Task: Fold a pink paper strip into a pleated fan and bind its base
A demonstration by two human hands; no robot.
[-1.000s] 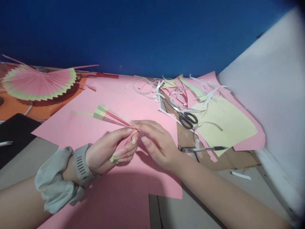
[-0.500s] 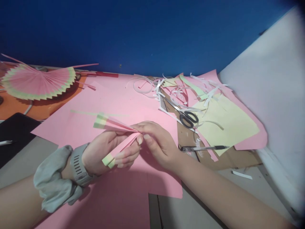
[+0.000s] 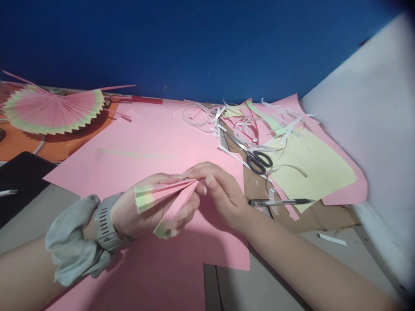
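A pleated paper fan [image 3: 164, 194], pink with yellow and green ends, is gathered at its right tip between my hands. My left hand [image 3: 155, 216] supports it from beneath, its fingers closed around the lower folds. My right hand [image 3: 223, 190] meets the gathered tip, with bent fingers against it and the thumb raised a little apart. The folds spread leftward in two groups, one across my left palm and one angled down over the fingers. Beneath both hands lies a large pink paper sheet [image 3: 145, 129], with a thin green strip [image 3: 129, 152] on it.
A larger opened paper fan [image 3: 55, 110] rests on an orange surface at the far left. Black-handled scissors [image 3: 257, 160], paper scraps [image 3: 246, 129], a pen [image 3: 280, 202] and a yellow sheet [image 3: 311, 164] lie to the right. A blue wall [image 3: 207, 47] stands behind.
The fan's folds have swung downward and toward me, from pointing up-left to lying across my left palm. Both hands have shifted slightly right, and my right thumb has lifted.
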